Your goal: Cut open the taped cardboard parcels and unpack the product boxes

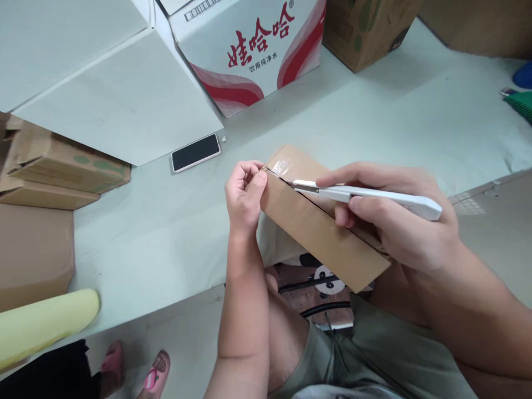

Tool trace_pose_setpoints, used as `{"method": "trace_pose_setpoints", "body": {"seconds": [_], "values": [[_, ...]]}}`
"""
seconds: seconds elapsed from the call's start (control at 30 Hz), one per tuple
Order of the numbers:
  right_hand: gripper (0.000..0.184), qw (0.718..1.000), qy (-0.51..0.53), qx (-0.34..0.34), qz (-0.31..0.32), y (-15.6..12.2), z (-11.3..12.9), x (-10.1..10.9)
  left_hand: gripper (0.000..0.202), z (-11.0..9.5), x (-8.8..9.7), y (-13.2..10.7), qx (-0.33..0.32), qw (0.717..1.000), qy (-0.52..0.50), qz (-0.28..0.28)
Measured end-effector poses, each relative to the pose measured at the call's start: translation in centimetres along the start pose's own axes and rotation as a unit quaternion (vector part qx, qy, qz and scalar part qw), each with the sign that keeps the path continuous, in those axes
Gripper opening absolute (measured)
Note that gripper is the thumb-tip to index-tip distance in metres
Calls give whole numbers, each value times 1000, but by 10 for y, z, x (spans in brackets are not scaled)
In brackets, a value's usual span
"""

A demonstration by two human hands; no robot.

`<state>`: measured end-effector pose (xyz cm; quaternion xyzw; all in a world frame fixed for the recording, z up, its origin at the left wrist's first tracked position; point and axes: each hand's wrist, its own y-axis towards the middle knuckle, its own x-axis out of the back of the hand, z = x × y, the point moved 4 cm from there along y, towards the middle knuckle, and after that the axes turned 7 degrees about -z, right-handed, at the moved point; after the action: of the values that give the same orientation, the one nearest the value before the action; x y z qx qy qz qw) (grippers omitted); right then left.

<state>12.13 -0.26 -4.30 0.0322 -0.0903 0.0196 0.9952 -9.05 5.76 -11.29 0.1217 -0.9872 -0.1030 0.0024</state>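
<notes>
A brown cardboard box (320, 227) is held tilted over my lap at the table's front edge. My left hand (247, 191) grips its far left corner, thumb on top and fingers curled around the edge. In my right hand (399, 221) is a white utility knife (374, 199). Its tip lies at the dark slit between the box's flaps, close to a strip of clear shiny tape (281, 166). Some right-hand fingers are curled beneath the knife, near the box's side. The underside of the box is hidden.
A black-screened phone (196, 152) lies on the pale table (166, 221). Behind it stand a white carton (116, 100) and a red-and-white water carton (266, 61). Brown boxes (75, 160) and a yellow roll (50, 324) are at left. Another person's pink-sandalled foot (157, 371) shows below.
</notes>
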Motion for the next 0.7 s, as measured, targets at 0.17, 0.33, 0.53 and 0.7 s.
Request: {"method": "trace_pose_setpoints", "body": {"seconds": [0.17,0.33,0.53,0.7], "values": [[22,994,65,31,-88,-3,-7,6,33,-2,6,-2,-50,998,32,-35],[14,977,126,57,-160,2,-16,10,26,-31,5,-6,-111,990,-56,-73],[13,978,144,91,-117,5,-12,8,20,-67,5,-28,-203,976,-19,-80],[12,981,120,117,-100,11,-11,9,22,-65,16,-48,-219,957,153,-112]]}}
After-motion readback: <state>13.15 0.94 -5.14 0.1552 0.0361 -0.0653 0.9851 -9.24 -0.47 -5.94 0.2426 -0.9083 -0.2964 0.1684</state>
